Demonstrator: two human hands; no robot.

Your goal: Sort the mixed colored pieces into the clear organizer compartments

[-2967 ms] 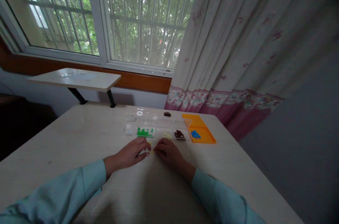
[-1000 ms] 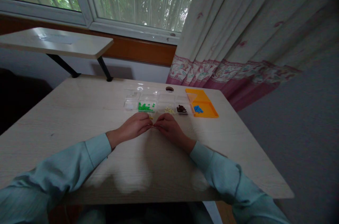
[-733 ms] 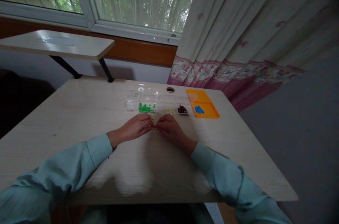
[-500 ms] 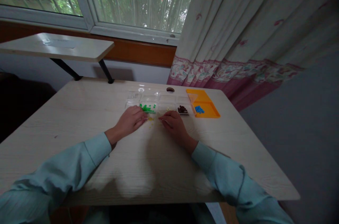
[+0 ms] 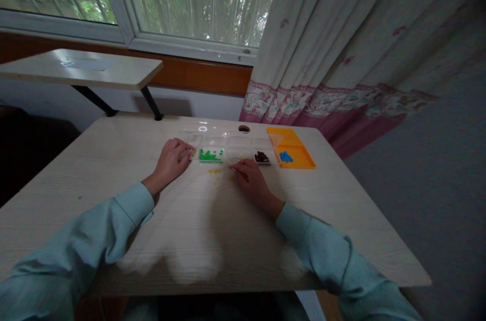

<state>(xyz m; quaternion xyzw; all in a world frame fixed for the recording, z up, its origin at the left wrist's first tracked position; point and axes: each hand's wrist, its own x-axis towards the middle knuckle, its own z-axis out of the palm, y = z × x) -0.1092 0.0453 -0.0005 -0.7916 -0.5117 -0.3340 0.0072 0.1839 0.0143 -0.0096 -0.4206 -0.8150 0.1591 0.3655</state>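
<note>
My left hand (image 5: 171, 160) is over the left front compartment of a clear plastic compartment box (image 5: 240, 139), its fingers drawn together. Some yellow shows in that compartment beside the fingertips; what the fingers hold is hidden. Green pieces (image 5: 210, 155) fill the neighbouring compartment. On the table just in front of the box lie several small yellow pieces (image 5: 214, 171). To their right rests my right hand (image 5: 248, 179), thumb and fingers closed in a pinch, with anything between them too small to name. Behind it are pale pieces (image 5: 240, 157) and dark brown pieces (image 5: 261, 157) in their compartments.
An orange tray (image 5: 299, 165) with blue pieces (image 5: 286, 157) stands at the box's right end. A round hole (image 5: 244, 129) is in the table behind the box. At the back left a raised shelf (image 5: 125, 70) stands on black legs. A curtain (image 5: 304, 57) hangs behind the right side.
My left hand has moved left and back, from the loose yellow pieces to the left front compartment, uncovering the green pieces. My right hand has barely moved.
</note>
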